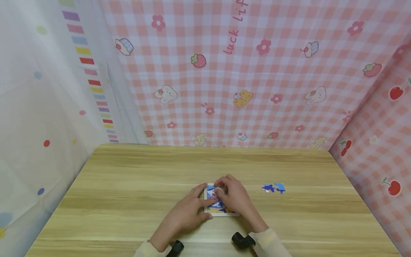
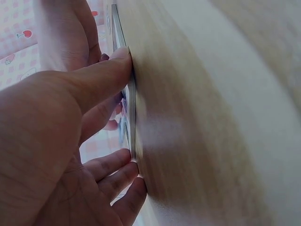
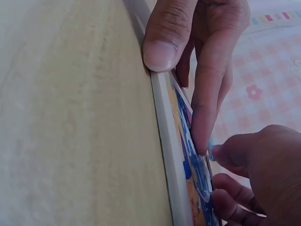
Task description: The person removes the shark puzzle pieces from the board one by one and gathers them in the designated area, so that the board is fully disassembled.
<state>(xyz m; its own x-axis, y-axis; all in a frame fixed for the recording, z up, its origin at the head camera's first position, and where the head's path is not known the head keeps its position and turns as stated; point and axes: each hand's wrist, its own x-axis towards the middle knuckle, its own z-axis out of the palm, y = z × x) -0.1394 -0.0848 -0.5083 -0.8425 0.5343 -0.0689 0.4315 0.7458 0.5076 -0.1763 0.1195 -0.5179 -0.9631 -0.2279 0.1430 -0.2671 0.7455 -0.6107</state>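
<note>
Puzzle [image 1: 222, 206] beneath both inward-angled hands [image 1: 188, 212]

Desk [image 1: 128, 192]: wood-grain surface, smooth, low sheen; a soft reflection shows in the left wrist view. Puzzle frame [image 3: 171, 155]: smooth, satin; exact material cannot be told. Puzzle picture [image 3: 196, 165]: printed, glossy. Loose puzzle pieces [image 1: 280, 187]: printed, smooth-looking. Checked curtain [image 1: 218, 78]: cloth, matt. Sleeve [image 1: 271, 243]: soft matt cloth. Wrist fitting [image 1: 239, 240]: smooth, plastic-looking.
</note>
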